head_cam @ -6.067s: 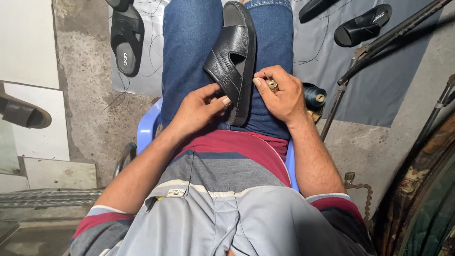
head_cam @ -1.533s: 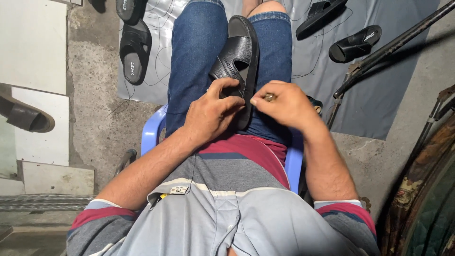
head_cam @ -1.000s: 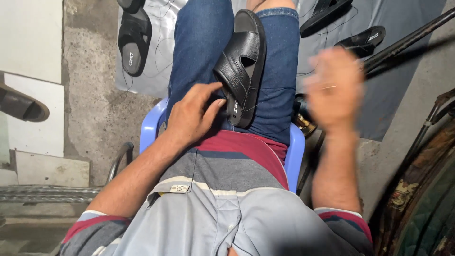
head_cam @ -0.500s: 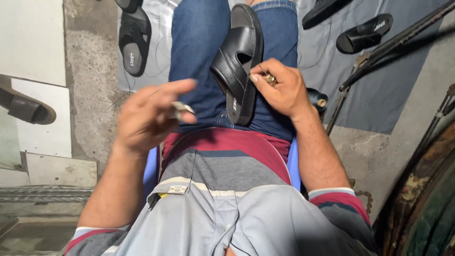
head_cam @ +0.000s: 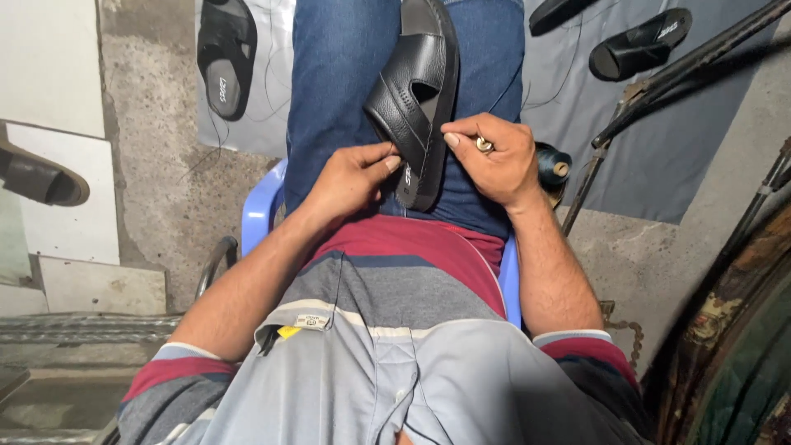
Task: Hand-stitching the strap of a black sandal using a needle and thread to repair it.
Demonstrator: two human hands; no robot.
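Observation:
A black slide sandal (head_cam: 416, 99) lies along my lap on blue jeans (head_cam: 338, 74), heel end toward me. My left hand (head_cam: 350, 177) pinches the sandal's left edge near the heel with thumb and fingertips. My right hand (head_cam: 494, 152) rests against the sandal's right side, fingers closed on a small brass-ended tool (head_cam: 484, 145). A thin thread (head_cam: 503, 91) runs over the jeans beside that hand.
I sit on a blue plastic chair (head_cam: 262, 216). A dark thread spool (head_cam: 550, 165) lies by my right wrist. More black sandals (head_cam: 224, 58) (head_cam: 638, 49) (head_cam: 41, 177) lie on a grey mat (head_cam: 651, 156) and concrete floor. Metal rods (head_cam: 684, 70) slant at the right.
My left hand, lifted off to the left half a second ago, has come back to the sandal's edge. My right hand stays at the sandal with the tool.

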